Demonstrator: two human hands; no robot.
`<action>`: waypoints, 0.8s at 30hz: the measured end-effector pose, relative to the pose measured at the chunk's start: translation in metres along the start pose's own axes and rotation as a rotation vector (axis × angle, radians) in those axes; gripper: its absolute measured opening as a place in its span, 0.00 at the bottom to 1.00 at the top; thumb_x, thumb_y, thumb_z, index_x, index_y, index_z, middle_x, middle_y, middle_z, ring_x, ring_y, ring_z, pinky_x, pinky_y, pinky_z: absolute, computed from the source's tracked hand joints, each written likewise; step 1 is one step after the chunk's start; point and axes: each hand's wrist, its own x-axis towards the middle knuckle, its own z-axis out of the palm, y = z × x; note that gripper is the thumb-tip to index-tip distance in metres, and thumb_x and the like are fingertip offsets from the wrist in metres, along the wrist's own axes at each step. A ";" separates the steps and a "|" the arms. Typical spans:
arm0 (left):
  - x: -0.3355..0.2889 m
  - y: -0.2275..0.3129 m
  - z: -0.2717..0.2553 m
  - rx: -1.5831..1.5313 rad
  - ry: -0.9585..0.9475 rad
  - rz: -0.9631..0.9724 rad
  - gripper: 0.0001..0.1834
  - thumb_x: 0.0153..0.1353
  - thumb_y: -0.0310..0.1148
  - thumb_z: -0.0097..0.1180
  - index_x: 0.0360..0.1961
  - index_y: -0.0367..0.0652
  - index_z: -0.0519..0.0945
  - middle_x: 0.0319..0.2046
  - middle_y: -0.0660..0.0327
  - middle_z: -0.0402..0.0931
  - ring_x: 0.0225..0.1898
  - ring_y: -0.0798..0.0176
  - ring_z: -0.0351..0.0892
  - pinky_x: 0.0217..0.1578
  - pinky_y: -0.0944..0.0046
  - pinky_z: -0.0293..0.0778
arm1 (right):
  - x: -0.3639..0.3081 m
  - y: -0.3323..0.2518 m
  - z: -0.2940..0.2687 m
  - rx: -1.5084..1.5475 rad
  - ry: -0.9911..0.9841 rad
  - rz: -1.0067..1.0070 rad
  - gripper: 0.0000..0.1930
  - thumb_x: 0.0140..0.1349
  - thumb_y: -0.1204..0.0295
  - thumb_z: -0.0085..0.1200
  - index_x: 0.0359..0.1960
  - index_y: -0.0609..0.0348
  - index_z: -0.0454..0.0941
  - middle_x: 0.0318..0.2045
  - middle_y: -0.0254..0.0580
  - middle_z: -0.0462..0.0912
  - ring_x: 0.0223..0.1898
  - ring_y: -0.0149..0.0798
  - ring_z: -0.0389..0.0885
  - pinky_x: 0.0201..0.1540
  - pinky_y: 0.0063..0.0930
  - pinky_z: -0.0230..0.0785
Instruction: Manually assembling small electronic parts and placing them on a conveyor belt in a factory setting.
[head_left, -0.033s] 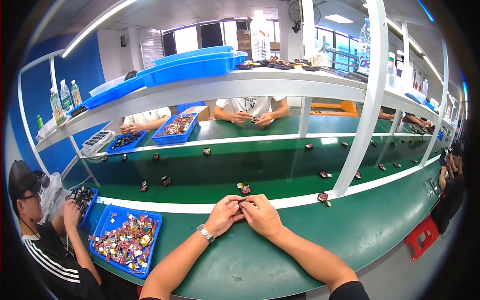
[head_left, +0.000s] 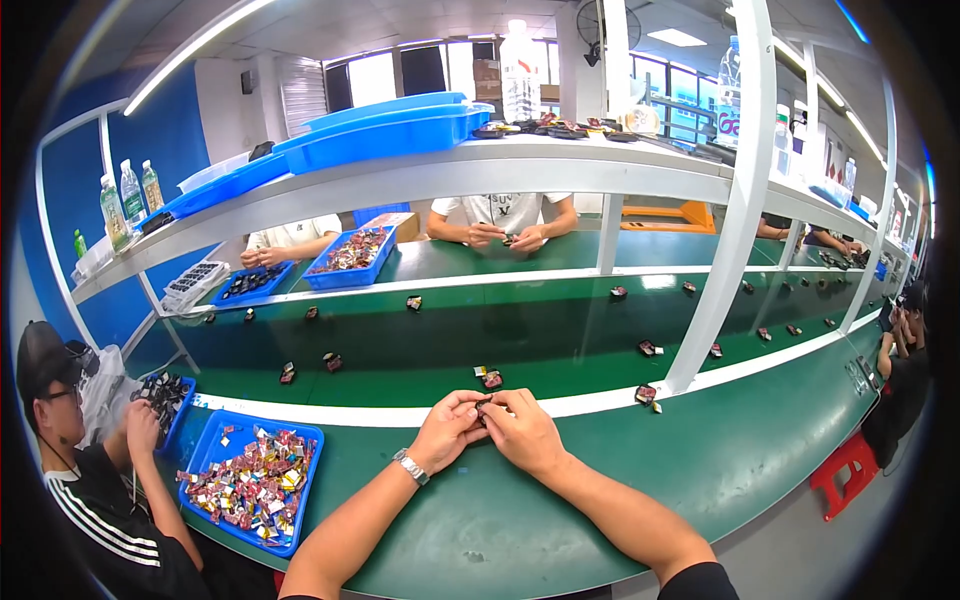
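My left hand (head_left: 447, 432) and my right hand (head_left: 524, 432) meet above the near green table, fingertips pinched together. Between them is a small dark part (head_left: 483, 408), mostly covered by the fingers, so its kind cannot be made out. Just beyond my hands, a small black-and-red piece with a pale tab (head_left: 489, 378) lies on the green conveyor belt (head_left: 420, 370). To the left of my forearm stands a blue tray (head_left: 318, 470) heaped with small red, white and yellow pieces.
A white upright post (head_left: 725, 220) rises right of my hands and carries a shelf (head_left: 600, 172) with blue trays and bottles. A co-worker (head_left: 100, 480) sits at left beside a tray of black parts (head_left: 168, 400). Other people work across the belt. A red stool (head_left: 845, 474) stands at right.
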 end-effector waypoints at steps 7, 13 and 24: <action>0.000 -0.001 0.001 0.009 0.017 0.006 0.14 0.67 0.27 0.54 0.53 0.40 0.69 0.50 0.58 0.76 0.53 0.62 0.77 0.56 0.55 0.76 | -0.001 0.002 0.005 -0.007 0.017 0.012 0.08 0.51 0.78 0.61 0.35 0.60 0.79 0.37 0.38 0.77 0.39 0.41 0.77 0.38 0.31 0.75; 0.000 -0.002 0.002 0.022 0.026 0.000 0.14 0.67 0.27 0.54 0.52 0.40 0.69 0.49 0.58 0.76 0.53 0.62 0.77 0.56 0.55 0.77 | -0.002 0.003 0.011 0.010 0.051 0.052 0.06 0.52 0.77 0.61 0.32 0.59 0.79 0.35 0.39 0.76 0.37 0.41 0.76 0.36 0.32 0.74; 0.002 -0.001 0.008 0.221 0.165 -0.019 0.11 0.67 0.23 0.52 0.49 0.40 0.71 0.45 0.59 0.79 0.48 0.64 0.79 0.50 0.59 0.79 | -0.002 0.009 0.012 0.105 0.002 0.123 0.12 0.51 0.76 0.62 0.37 0.60 0.77 0.36 0.41 0.76 0.40 0.44 0.76 0.42 0.36 0.73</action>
